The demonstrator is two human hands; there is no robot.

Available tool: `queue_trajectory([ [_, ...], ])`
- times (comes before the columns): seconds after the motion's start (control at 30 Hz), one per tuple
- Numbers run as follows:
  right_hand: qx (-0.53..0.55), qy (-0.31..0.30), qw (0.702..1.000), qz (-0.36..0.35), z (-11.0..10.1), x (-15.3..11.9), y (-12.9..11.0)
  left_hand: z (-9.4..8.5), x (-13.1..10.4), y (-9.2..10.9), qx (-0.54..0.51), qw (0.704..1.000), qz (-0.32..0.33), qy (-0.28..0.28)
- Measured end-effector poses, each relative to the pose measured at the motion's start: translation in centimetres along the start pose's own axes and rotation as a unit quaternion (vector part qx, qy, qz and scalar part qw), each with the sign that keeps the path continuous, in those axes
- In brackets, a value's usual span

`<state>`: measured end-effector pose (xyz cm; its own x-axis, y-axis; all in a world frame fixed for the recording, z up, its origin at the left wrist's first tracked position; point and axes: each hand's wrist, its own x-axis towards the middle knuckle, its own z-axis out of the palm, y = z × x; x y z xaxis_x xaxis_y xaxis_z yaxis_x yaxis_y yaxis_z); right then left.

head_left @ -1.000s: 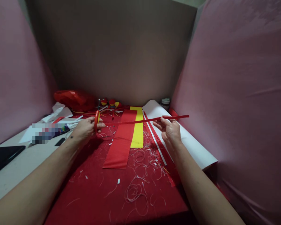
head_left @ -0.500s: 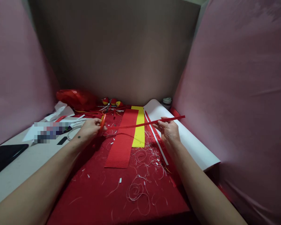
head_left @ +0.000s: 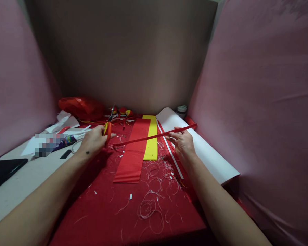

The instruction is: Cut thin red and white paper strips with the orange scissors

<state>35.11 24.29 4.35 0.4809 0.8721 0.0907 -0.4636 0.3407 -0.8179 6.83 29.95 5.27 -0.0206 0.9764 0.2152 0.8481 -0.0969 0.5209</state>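
My left hand [head_left: 93, 139] is closed on scissors [head_left: 107, 129] with orange and yellow handles, their dark blades pointing up and away. My right hand [head_left: 181, 140] pinches a long, thin red strip [head_left: 154, 136] near its right part. The strip slants across in the air, its left end hanging free close to my left fingers. Below it lie a ribbed red sheet [head_left: 130, 153] and, partly under that, a yellow sheet [head_left: 151, 147]. A white strip [head_left: 173, 155] rests to their right.
A large white sheet [head_left: 202, 150] slopes along the right. Thread scraps [head_left: 149, 208] litter the red cloth [head_left: 97, 218]. At the back are a red plastic bag [head_left: 80, 107], small red-yellow objects [head_left: 122, 111] and a lidded container [head_left: 181, 110]. A dark device [head_left: 7, 171] lies left.
The red strip's left end has come away from my left hand and dropped slightly. The scissors have turned, so their blades now point upward. My right hand has shifted slightly left.
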Motion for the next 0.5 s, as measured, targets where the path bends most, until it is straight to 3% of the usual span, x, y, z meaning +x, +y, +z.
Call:
queue_trajectory([
  [0.07,-0.006,-0.012,1.000,0.012,0.1,-0.3,0.0,-0.6,-1.0,1.5,0.055,0.995,0.087,0.005],
  [0.2,-0.006,-0.037,0.999,0.024,0.4,-0.5,0.3,-0.5,-4.0,5.0,0.160,0.962,0.201,-0.090],
  [0.37,-0.003,-0.078,0.997,0.000,0.6,-0.8,0.9,0.8,-6.8,7.7,0.257,0.921,0.239,-0.171],
  [0.5,-0.017,-0.099,0.995,-0.001,0.7,-1.2,1.1,1.3,-7.2,8.2,0.306,0.909,0.220,-0.178],
])
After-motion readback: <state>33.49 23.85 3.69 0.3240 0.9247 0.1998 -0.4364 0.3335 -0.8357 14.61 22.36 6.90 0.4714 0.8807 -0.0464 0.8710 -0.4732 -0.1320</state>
